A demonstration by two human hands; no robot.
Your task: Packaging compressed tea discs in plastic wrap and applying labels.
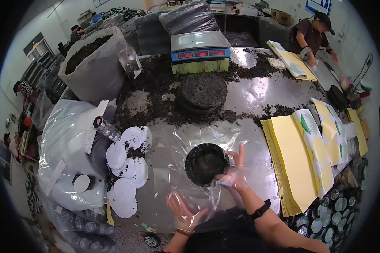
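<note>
On the metal table before me, a round dark pressed cake (207, 163) of seaweed-like material lies on a sheet of clear plastic film (164, 177). My right hand (236, 172) is at the cake's right edge, fingers spread, with film over part of the palm. Below and left of the cake, my left hand (185, 210) has its fingers apart beneath or against the film; whether it pinches any film is unclear. Farther back stands a stack of similar dark cakes (204, 91). White paper discs (134, 170) lie in overlapping piles to the left.
A digital scale (200, 44) sits on a green block (201, 65) at the back. Yellow label sheets (289, 161) lie at right. At left are a glass bottle (107, 128), plastic-wrapped bundles (72, 151) and an open sack of dark flakes (93, 63). A co-worker (313, 38) works back right.
</note>
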